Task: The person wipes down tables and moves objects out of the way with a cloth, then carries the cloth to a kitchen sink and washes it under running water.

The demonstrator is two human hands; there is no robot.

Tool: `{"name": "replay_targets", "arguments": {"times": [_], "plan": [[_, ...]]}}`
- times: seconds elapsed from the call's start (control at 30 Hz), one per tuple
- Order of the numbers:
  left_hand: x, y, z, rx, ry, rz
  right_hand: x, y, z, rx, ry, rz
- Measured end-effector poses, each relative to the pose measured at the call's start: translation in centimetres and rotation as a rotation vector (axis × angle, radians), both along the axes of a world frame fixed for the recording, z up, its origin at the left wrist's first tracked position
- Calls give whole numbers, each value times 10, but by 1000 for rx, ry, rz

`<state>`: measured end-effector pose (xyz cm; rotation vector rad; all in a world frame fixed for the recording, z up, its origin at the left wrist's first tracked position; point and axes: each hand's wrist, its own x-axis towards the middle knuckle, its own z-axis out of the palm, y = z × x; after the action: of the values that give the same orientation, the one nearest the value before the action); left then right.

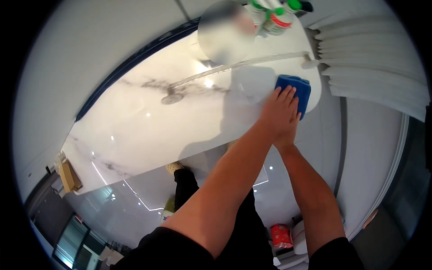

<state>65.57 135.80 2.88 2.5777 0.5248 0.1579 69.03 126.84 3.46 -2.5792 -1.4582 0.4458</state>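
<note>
A folded blue cloth lies on the right end of a glossy white marble-patterned table. My left hand rests flat on the cloth's left part, fingers stretched out and a little apart. Partly beneath it, my right hand reaches the cloth's lower edge; most of its fingers are hidden by the left hand and the cloth. A clear bar with round end pieces stretches across the table, beyond both hands.
Bottles with green caps stand at the far right of the table. A brown box is at its left end. White curtains hang on the right. On the floor are a red package and my shoe.
</note>
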Motion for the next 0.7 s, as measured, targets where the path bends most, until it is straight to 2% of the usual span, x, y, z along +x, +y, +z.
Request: {"name": "replay_targets", "arguments": {"times": [0.3, 0.5, 0.6, 0.7], "plan": [[-192, 28, 22, -117, -18, 236, -167, 36, 15, -166, -52, 298], [-352, 49, 37, -166, 74, 401, -310, 68, 14, -187, 35, 461], [-426, 61, 39, -144, 108, 504, -380, 87, 14, -162, -38, 587], [-498, 77, 41, -142, 109, 579, -445, 113, 25, -132, 115, 611]]}}
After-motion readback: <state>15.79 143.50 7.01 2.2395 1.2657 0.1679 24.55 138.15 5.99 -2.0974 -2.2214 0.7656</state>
